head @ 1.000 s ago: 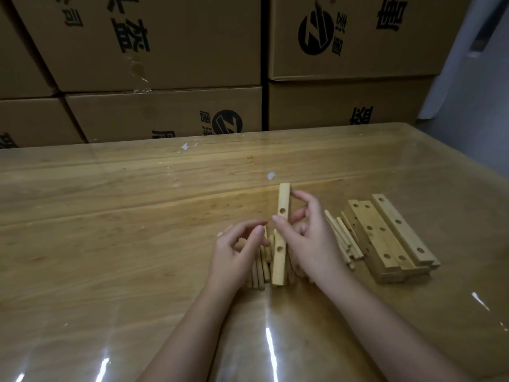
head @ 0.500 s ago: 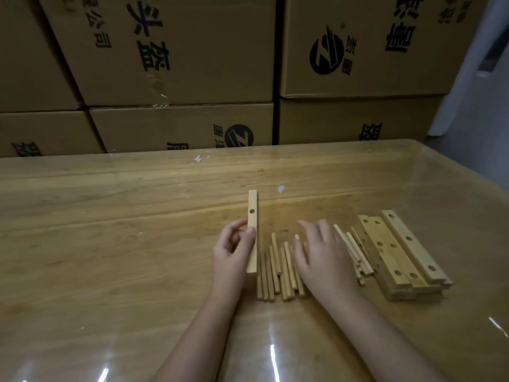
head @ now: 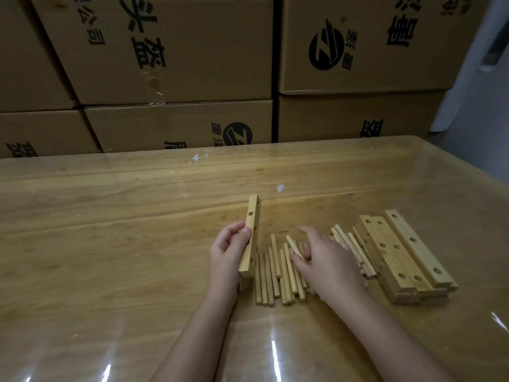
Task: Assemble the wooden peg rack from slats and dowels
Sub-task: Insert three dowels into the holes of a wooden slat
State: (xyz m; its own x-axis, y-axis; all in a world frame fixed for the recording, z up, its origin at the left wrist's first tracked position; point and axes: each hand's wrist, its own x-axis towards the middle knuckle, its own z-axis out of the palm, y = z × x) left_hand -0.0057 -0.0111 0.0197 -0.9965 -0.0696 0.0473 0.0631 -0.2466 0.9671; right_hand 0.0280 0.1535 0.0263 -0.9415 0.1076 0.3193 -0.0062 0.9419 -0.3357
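Wooden parts are lying on the glossy bench [head: 110, 271], right of its middle and closer to the near edge than to the far one. The left hand [head: 227, 255] is gripping one slat [head: 252, 232], thumb on its broad face, and is holding it up on edge with its length pointing towards the far edge. One hole is showing on the broad face and three on the narrow side.

The right hand [head: 330, 263] is pinching one dowel [head: 292, 246] between thumb and fingers, the dowel's far end tilting up above the others. About ten loose dowels [head: 271, 274] are lying side by side between the two hands. Some five more are showing past the right hand, and that hand is hiding the rest.

Just beside those, towards the right edge, a stack of slats [head: 399, 257] is sitting with three drilled slats on top. How many are lying beneath I cannot tell. Six cardboard boxes [head: 179, 51] are standing two high behind the far edge.
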